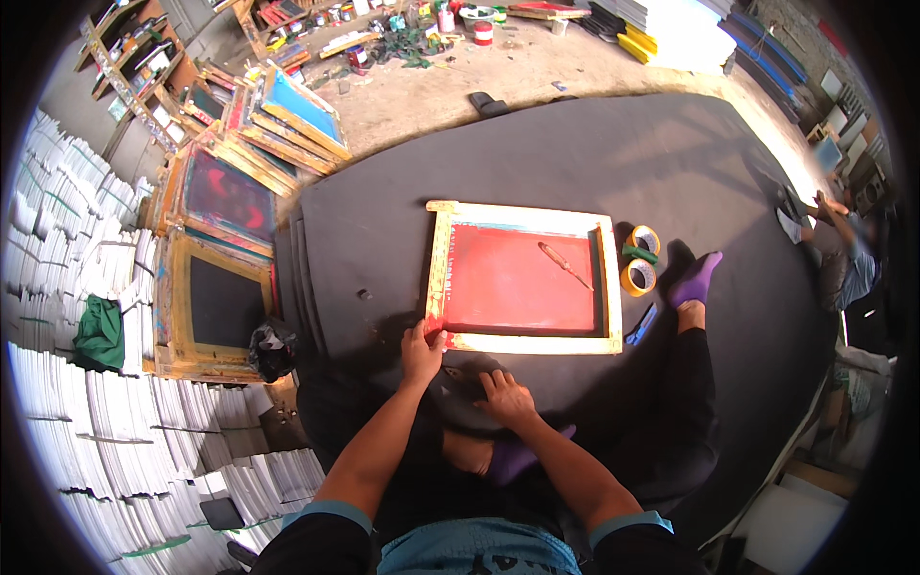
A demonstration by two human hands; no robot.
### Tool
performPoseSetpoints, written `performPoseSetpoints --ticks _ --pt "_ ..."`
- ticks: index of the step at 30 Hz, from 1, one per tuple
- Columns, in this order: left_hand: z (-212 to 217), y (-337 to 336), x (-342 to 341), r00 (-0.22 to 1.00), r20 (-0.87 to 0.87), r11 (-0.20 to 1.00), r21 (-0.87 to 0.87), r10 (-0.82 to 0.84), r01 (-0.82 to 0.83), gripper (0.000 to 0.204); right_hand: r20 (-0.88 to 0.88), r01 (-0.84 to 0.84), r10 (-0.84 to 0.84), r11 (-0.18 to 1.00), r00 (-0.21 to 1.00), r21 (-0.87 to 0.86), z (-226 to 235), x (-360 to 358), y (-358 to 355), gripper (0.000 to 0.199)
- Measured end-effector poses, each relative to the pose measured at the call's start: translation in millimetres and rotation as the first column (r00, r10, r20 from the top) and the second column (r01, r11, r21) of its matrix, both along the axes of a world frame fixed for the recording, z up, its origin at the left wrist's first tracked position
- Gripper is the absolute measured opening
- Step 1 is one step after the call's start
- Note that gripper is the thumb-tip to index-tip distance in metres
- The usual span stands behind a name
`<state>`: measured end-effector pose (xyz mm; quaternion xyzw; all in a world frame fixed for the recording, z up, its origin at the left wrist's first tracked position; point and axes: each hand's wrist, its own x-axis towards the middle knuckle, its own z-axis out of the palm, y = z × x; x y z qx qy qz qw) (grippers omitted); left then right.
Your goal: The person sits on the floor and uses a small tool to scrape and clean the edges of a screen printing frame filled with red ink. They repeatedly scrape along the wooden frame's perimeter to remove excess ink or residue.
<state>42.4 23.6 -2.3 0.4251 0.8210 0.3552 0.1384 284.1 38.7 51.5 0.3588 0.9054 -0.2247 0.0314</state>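
A wooden screen-printing frame (pixel 522 342) with a red mesh panel lies on the black mat in front of me. My left hand (pixel 422 355) grips its near left corner, thumb on top of the wood. Just short of the frame's near edge, my right hand (pixel 508 398) is held low over the mat with its fingers apart. Nothing shows in it, though dark shadow blurs the area by its fingertips. A slim tool with a reddish-brown handle (pixel 553 255) rests on the mesh, its thin tip pointing toward the near right.
Right of the frame are two tape rolls (pixel 637 278), a green bundle (pixel 640 254) and a blue cutter (pixel 641 324), near my purple-socked foot (pixel 697 278). More frames (pixel 220 297) lean at left beside white paper stacks (pixel 105 412). Another person (pixel 843 249) sits far right.
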Motion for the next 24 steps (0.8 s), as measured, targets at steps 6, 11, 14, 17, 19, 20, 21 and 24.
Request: performPoseSetpoints --ticks 6,11,14,17,19,20,21,24 --pt "11 9 5 0.996 -0.009 0.989 -0.117 0.093 -0.094 0.063 -0.098 0.043 -0.032 0.993 0.995 0.109 14 45 11 0.067" --pt "11 5 10 0.993 -0.029 0.991 -0.072 0.114 -0.115 0.059 -0.217 0.218 -0.164 0.942 0.962 0.255 25 73 68 0.064" --pt "11 0 23 0.994 -0.032 0.994 0.001 0.108 -0.108 0.052 -0.207 0.295 -0.241 0.908 0.948 0.298 23 69 116 0.063" --pt "3 -6 26 0.998 -0.010 0.997 0.025 0.067 -0.067 0.048 -0.106 0.277 -0.256 0.890 0.961 0.361 9 65 156 0.064" --pt "2 -9 25 0.997 -0.038 0.997 -0.031 0.064 -0.065 0.051 -0.047 0.226 -0.223 0.916 0.974 0.331 5 60 168 0.065" --pt "3 -7 26 0.997 -0.050 0.997 -0.056 0.056 -0.058 0.052 -0.019 0.204 -0.210 0.923 0.978 0.327 -5 61 175 0.066" --pt "10 -6 25 0.999 -0.018 0.994 -0.096 0.049 -0.050 0.057 0.027 0.186 -0.204 0.932 0.979 0.310 -10 59 178 0.066" --pt "4 -4 28 0.996 -0.061 0.996 -0.052 0.071 -0.074 0.060 0.128 0.184 -0.220 0.951 0.967 0.249 -20 59 181 0.067"
